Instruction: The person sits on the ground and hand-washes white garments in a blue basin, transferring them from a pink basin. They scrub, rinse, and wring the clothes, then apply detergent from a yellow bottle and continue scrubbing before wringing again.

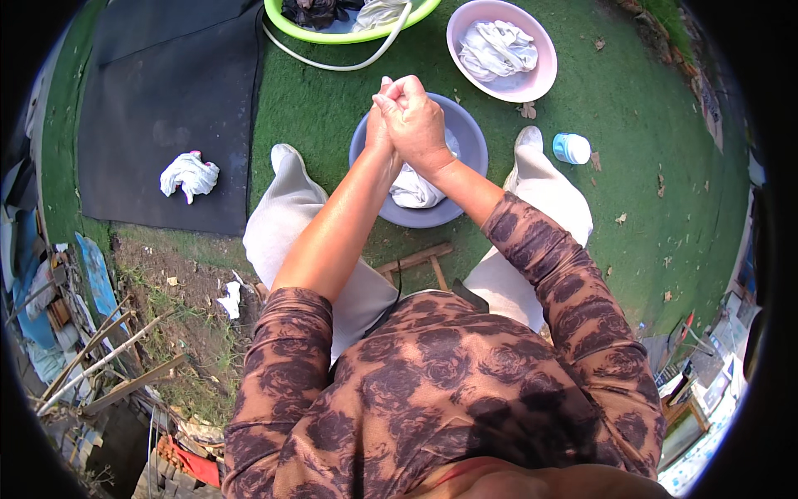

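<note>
My left hand (pixel 377 128) and my right hand (pixel 418 118) are pressed together above a blue-grey plastic basin (pixel 464 203). The right one lies partly over the left, with its fingers curled. No cloth shows between them, but their palms are hidden from me. Below my wrists, wet white cloth (pixel 414 190) lies in the basin, partly covered by my forearms. The basin sits on green artificial turf between my feet.
A pink basin (pixel 545 81) holds white cloth (pixel 499 51) in water. Beyond is a lime-green tub (pixel 324 37) with dark and pale fabric and a white hose (pixel 336 66). A blue jar (pixel 570 148) lies right; crumpled white cloth (pixel 190 176) rests on a black mat (pixel 156 106) left.
</note>
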